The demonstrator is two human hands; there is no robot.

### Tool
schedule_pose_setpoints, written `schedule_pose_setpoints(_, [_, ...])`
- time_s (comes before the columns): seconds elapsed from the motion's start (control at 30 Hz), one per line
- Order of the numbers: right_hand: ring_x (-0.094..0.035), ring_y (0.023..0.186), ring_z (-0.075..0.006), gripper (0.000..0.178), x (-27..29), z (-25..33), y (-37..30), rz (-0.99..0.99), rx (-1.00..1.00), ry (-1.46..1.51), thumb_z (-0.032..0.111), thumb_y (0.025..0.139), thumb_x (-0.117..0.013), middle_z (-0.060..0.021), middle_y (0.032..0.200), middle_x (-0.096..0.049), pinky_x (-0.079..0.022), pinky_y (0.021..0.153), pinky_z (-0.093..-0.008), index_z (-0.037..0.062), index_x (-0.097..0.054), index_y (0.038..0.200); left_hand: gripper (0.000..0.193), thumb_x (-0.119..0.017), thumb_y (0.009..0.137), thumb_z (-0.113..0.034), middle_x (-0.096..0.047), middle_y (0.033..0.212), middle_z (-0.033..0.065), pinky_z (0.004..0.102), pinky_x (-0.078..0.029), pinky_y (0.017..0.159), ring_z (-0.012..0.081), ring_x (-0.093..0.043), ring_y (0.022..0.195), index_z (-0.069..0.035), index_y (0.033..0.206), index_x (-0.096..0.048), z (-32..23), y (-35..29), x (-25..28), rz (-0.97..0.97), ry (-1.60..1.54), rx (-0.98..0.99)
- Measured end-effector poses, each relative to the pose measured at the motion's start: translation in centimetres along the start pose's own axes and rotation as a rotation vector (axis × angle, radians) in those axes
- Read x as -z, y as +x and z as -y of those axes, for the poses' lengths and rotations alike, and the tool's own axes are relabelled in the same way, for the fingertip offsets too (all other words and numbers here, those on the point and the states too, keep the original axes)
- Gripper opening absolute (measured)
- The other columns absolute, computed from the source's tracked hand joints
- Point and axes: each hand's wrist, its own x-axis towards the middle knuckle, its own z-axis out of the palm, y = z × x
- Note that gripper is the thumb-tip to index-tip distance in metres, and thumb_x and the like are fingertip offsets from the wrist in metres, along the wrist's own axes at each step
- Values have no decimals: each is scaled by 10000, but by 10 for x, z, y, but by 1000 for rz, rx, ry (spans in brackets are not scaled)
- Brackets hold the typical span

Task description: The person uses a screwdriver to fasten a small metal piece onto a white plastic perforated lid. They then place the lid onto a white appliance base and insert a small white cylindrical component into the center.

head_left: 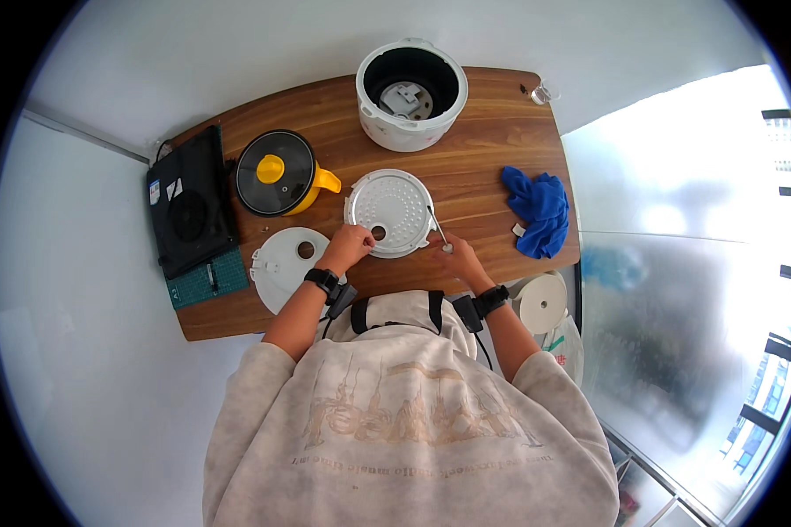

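The dimpled white disc [394, 189] lies flat on the bench [492, 158], directly in front of the person, and serves as the reference here. A slim screwdriver-like tool [439, 227] slants over its right edge, tip toward the far side. For steady work at that edge, I would press the disc down firmly with the free hand, bring the shaft more upright, and lean on it gently (thin plastic, if that is what it is, could crack).

The left hand [351, 248] sits at the disc's near-left rim beside its round hole, fingers curled and pointing inward; whether they pinch anything I cannot tell. The right hand [460, 263], just off the near-right rim, has its fingers closed around the tool's pale end. Both forearms come in from the near side, angled inward, elbows wide.

Left of the disc and nearer the person is a flat white plate [279, 270]; beyond the disc stands a white pot body [400, 136]; well to its right, a blue cloth [540, 211].
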Motion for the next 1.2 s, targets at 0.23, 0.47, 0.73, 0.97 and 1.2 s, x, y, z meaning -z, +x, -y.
schedule_pose_setpoints(0.23, [-637,680,-126,312,-2,-5,2,-3,9,-9,150,865,-681,-19,832,-654,-522,588,-299,85,-672,1169,90,-736,757,-47,-732,845,129,377,-567,737,293,-708,801,-61,844,-752,-5,0,1,7,10,-3])
schedule_pose_setpoints(0.47, [-625,650,-128,315,-2,4,0,-1,23,-31,152,860,-681,-15,821,-650,-519,590,-303,86,-671,1168,139,-723,764,-19,-716,799,120,340,-558,699,254,-708,753,-44,900,-709,0,-1,-4,-46,-40,3])
schedule_pose_setpoints(0.73, [-622,650,-127,306,-1,8,0,6,32,-33,157,866,-678,-16,829,-656,-517,584,-306,88,-671,1164,104,-711,760,-8,-711,823,137,385,-552,710,301,-696,794,-39,857,-691,4,-2,-5,-14,-49,-33])
schedule_pose_setpoints(0.97, [-616,648,-118,305,-2,7,-1,8,17,-31,164,864,-692,-15,809,-652,-507,590,-300,100,-679,1163,138,-649,777,27,-685,848,143,427,-536,733,349,-669,841,-37,894,-616,-1,-3,0,4,-16,-22])
schedule_pose_setpoints(1.2, [-639,722,-144,332,-3,1,0,9,50,-79,169,844,-699,-39,824,-671,-514,684,-323,101,-684,1169,151,-652,770,41,-649,913,139,428,-529,768,344,-645,897,-49,882,-609,-1,-2,4,-3,26,-110])
